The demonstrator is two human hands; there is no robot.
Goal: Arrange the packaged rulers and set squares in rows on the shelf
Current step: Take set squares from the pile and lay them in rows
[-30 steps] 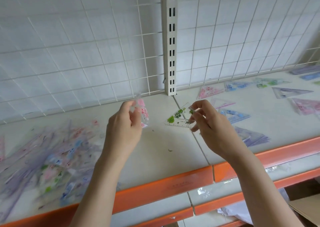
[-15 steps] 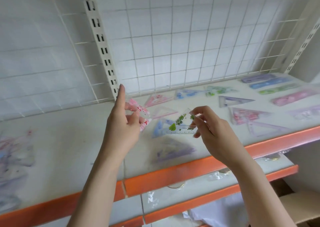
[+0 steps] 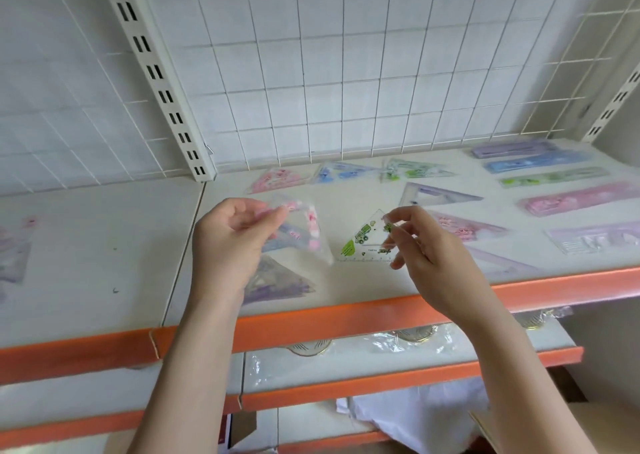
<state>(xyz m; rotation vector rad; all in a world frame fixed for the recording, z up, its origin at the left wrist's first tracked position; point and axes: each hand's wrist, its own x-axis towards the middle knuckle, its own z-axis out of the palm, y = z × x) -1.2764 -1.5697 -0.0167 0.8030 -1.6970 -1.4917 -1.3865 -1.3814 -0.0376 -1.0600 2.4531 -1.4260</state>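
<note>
green set square [image 3: 363,242] pinched in right grip [image 3: 426,263], above shelf [image 3: 104,245]

At frame centre, a clear set square [image 3: 367,242] carries green leaf and truck prints. Left of it, a clear packet [image 3: 304,226] shows pink blotches, perhaps flowers. The white shelf [image 3: 104,245] has an orange front lip. Along the right edge lie purple [image 3: 516,149], blue [image 3: 540,165], green [image 3: 554,178] and pink rulers [image 3: 581,200]. The wire grid [image 3: 329,72] behind is white.

Bare shelf [image 3: 104,245] left; set squares [image 3: 440,195] crowd right.
</note>
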